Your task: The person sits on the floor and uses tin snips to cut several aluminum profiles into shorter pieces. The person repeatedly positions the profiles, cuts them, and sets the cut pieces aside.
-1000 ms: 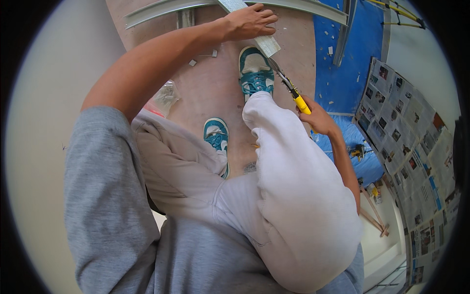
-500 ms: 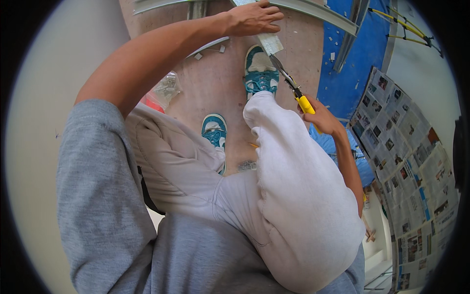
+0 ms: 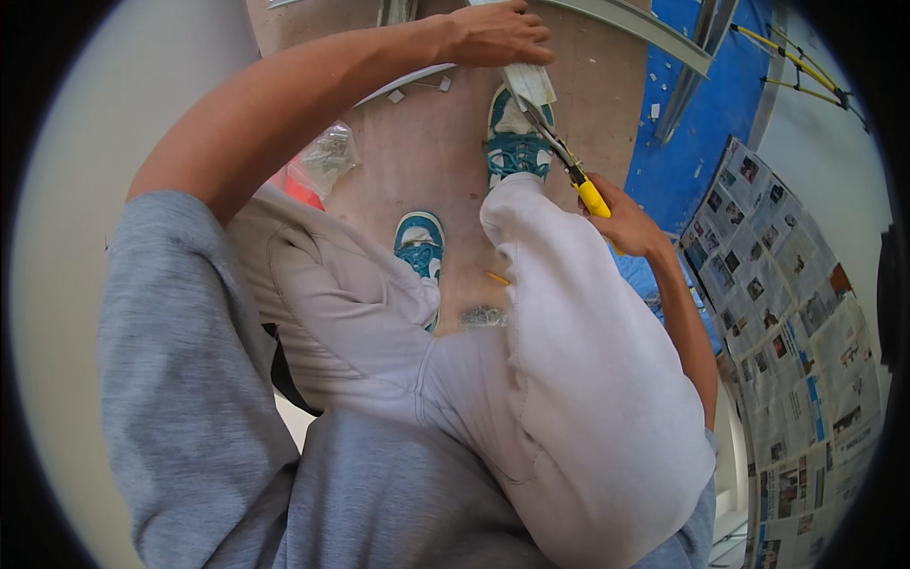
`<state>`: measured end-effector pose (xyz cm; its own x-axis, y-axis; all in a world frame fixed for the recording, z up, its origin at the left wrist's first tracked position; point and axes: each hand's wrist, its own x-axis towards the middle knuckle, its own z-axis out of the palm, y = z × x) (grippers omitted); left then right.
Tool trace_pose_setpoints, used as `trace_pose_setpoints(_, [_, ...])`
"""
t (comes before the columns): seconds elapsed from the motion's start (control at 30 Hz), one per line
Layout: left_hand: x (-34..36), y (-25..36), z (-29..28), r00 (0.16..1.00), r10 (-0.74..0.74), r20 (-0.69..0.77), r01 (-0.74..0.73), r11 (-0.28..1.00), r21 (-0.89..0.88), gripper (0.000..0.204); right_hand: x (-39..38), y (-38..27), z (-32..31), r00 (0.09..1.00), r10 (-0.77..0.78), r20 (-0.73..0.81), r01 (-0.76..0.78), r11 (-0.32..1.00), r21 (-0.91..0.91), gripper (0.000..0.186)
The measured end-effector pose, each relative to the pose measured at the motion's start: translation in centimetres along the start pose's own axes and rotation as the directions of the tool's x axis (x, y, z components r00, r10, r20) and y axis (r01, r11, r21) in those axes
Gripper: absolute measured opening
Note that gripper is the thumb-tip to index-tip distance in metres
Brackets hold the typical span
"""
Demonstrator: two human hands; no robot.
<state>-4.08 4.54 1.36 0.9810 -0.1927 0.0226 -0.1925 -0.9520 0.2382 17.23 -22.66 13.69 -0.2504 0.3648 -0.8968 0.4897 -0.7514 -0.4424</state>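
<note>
My left hand (image 3: 493, 36) grips a narrow silver metal strip (image 3: 531, 83) at the top centre, its fingers bent over the upper part. My right hand (image 3: 621, 218) is closed round the yellow handles of metal snips (image 3: 592, 195). The snips' long jaws point up and left onto the lower end of the strip, just over the toe of my right teal-and-white shoe (image 3: 517, 142). My left shoe (image 3: 419, 248) stands lower on the pinkish floor board.
Metal rails (image 3: 664, 38) lie across the top. A blue sheet (image 3: 678, 95) with scraps covers the right floor, near yellow-and-black tubing (image 3: 806, 66). A newspaper-covered panel (image 3: 787, 313) is at right, a plastic bag (image 3: 327, 161) at left, a pale wall (image 3: 76, 266) beyond.
The strip, both hands and the snips sit slightly further right in the view, the left hand a little higher. The snips stay on the strip's end.
</note>
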Motion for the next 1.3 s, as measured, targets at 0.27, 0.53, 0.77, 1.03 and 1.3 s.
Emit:
trace_pose_setpoints(0.27, [-1.2,-0.9,-3.7,0.998,-0.058,-0.004,0.058,0.998,-0.005,0.015,-1.0,-1.9,0.0,0.999,-0.033,-0.043,0.035,0.998,0.043,0.077])
trace_pose_setpoints(0.53, [-2.5,-1.4,-6.7,0.991,-0.128,0.032,0.129,0.990,-0.060,0.013,-1.7,-3.8,-0.6,0.999,-0.010,-0.047,0.010,1.000,-0.001,0.072])
trace_pose_setpoints(0.77, [-4.0,-0.6,-8.6,0.987,-0.155,-0.036,0.150,0.983,-0.104,0.012,-2.3,-5.8,-0.3,0.998,-0.003,-0.067,0.000,0.999,-0.050,0.093])
trace_pose_setpoints(1.03, [-5.3,-0.4,-11.8,0.981,-0.182,-0.062,0.177,0.981,-0.081,0.009,-3.9,-8.6,-0.4,0.993,-0.025,-0.118,0.007,0.989,-0.148,0.098])
trace_pose_setpoints(1.3, [-5.7,-0.8,-14.4,0.964,-0.233,-0.129,0.234,0.972,-0.006,0.011,-5.8,-11.0,-1.4,0.988,-0.018,-0.151,-0.002,0.991,-0.135,0.093])
